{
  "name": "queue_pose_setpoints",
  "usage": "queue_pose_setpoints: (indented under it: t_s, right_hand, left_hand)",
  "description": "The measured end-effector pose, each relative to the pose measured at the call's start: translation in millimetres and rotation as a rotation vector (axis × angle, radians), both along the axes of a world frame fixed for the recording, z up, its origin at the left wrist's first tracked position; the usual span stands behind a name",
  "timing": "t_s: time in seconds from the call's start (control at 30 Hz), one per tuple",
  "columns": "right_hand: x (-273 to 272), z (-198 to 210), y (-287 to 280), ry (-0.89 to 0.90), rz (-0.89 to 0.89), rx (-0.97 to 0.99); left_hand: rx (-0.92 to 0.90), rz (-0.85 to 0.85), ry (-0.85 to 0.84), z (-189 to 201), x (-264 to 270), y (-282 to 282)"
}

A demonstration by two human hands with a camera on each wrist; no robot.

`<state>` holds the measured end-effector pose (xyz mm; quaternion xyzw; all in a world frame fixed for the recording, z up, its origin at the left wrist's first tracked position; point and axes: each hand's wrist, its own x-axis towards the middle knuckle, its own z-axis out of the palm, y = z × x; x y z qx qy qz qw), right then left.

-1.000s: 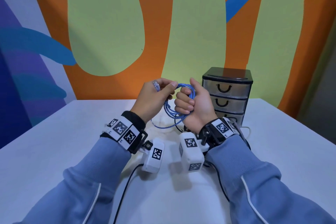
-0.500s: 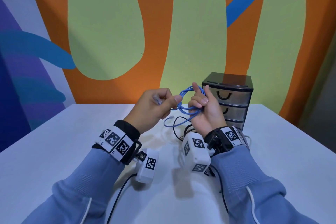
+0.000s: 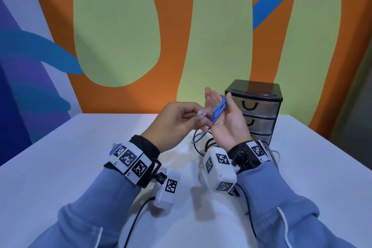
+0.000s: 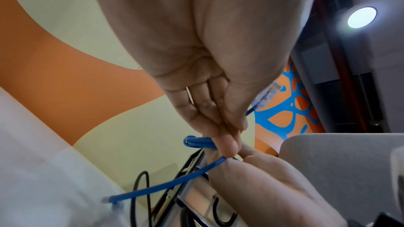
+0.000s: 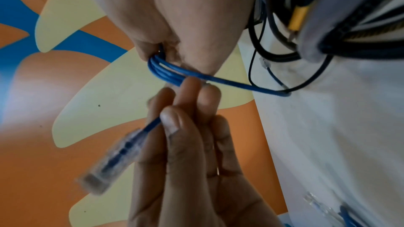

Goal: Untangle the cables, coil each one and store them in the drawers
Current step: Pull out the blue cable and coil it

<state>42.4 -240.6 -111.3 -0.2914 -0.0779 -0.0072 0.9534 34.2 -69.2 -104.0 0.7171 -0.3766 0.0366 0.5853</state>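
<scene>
Head view: the right hand (image 3: 225, 125) is now turned palm-up with fingers nearly straight, the coiled blue Ethernet cable (image 3: 218, 111) looped across its palm and over the fingers, whereas half a second ago those fingers were curled over the loops. The left hand (image 3: 177, 121) pinches the cable's clear plug (image 3: 202, 114) between thumb and fingertips, just beside the coil. A short blue tail hangs down toward the white table (image 3: 60, 157), where black cables (image 3: 209, 143) lie in front of the three-drawer organizer (image 3: 255, 110); all drawers appear closed. Left wrist view: thumb and fingers press together on the cable just below the plug (image 4: 267, 97); the bundled loops (image 4: 196, 141) sit right beside the fingertips, one strand trailing down. Right wrist view: the loops (image 5: 168, 72) emerge from the fold of the right hand; how firmly they are held cannot be told, the fingers being hidden. The left hand's fingertips (image 5: 172, 122) grip the cable behind the blurred plug. Judgement: coiling is nearly finished, and the opened palm suggests the free end is about to be wrapped or tucked. Storing not yet begun.
</scene>
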Motion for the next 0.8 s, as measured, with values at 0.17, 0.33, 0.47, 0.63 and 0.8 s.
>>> queue_pose_setpoints:
  t_s: [0.17, 0.33, 0.47, 0.63, 0.8]
  right_hand:
    - [-3, 7, 7, -0.008, -0.072, 0.069]
    - [-8, 8, 26, 0.015, -0.044, -0.041]
    - [-8, 6, 29, -0.012, -0.074, -0.081]
    - [-15, 9, 30, -0.031, -0.034, -0.1]
    - [-23, 14, 26, -0.05, -0.151, -0.213]
  left_hand:
    - [0.083, 0.112, -0.204, 2, 1, 1]
    - [0.129, 0.122, -0.249, 2, 1, 3]
    - [0.115, 0.159, -0.205, 4, -4, -1]
    - [0.021, 0.199, -0.074, 8, -6, -2]
    - [0.007, 0.246, -0.121, 7, -1, -1]
